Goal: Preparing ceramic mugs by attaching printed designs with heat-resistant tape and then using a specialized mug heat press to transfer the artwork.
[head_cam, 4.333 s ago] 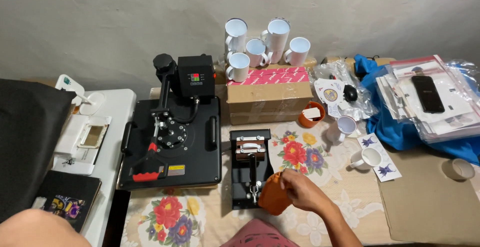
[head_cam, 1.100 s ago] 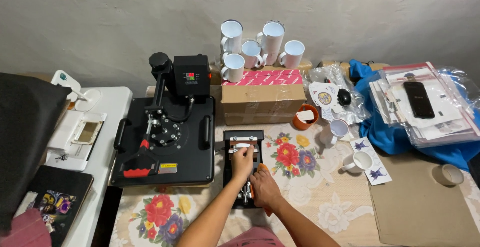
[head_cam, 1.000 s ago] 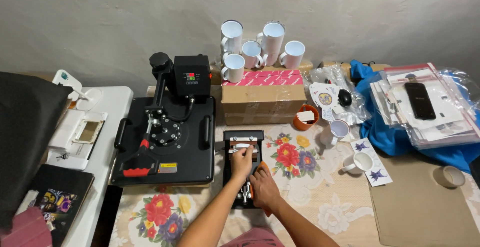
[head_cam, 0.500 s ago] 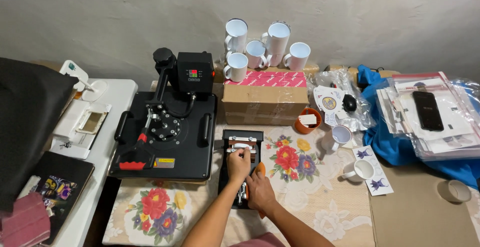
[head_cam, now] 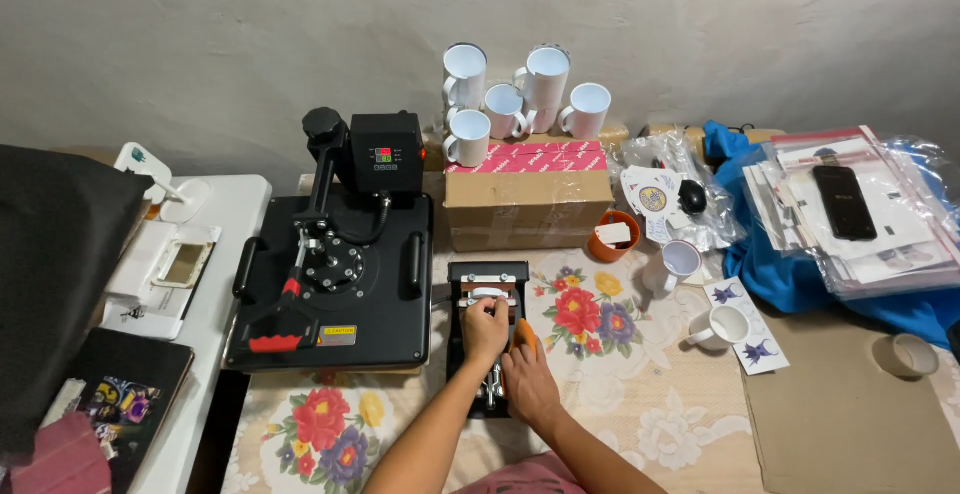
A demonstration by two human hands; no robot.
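Wall: plain, pale grey, rough plaster behind everything.
Table (head_cam: 620, 424): covered in a cream cloth printed with red, yellow and purple flowers.
Far left: black fabric (head_cam: 60, 284) draped in a soft heap; beside it a white side table (head_cam: 225, 254) with papers.
Heat press (head_cam: 335, 264): flat, black, metal, square platen with a round hub and red-tipped lever (control box upright at the back).
Mug press (head_cam: 487, 339): small black frame, just right of the heat press, lying on the flowered cloth.
Left hand (head_cam: 484, 326): curled over the top of the mug press, fingers bent around a pale bar there; closed in a grip.
Right hand (head_cam: 528, 379): just beside the left, laid against an orange mug (head_cam: 524, 334) at the press; fingers mostly hidden, so how firmly it grips cannot be told.
Cardboard box (head_cam: 528, 194): brown, red-and-white printed top, behind the mug press.
White mugs (head_cam: 525, 94): five, glossy ceramic, standing on the box.
Orange cup (head_cam: 612, 237): round, at the box's right corner.
Loose mugs (head_cam: 700, 294): two white ones on the cloth, near printed star papers.
Far right: blue cloth (head_cam: 790, 279) under clear plastic sleeves, flat brown board, tape roll (head_cam: 905, 354).
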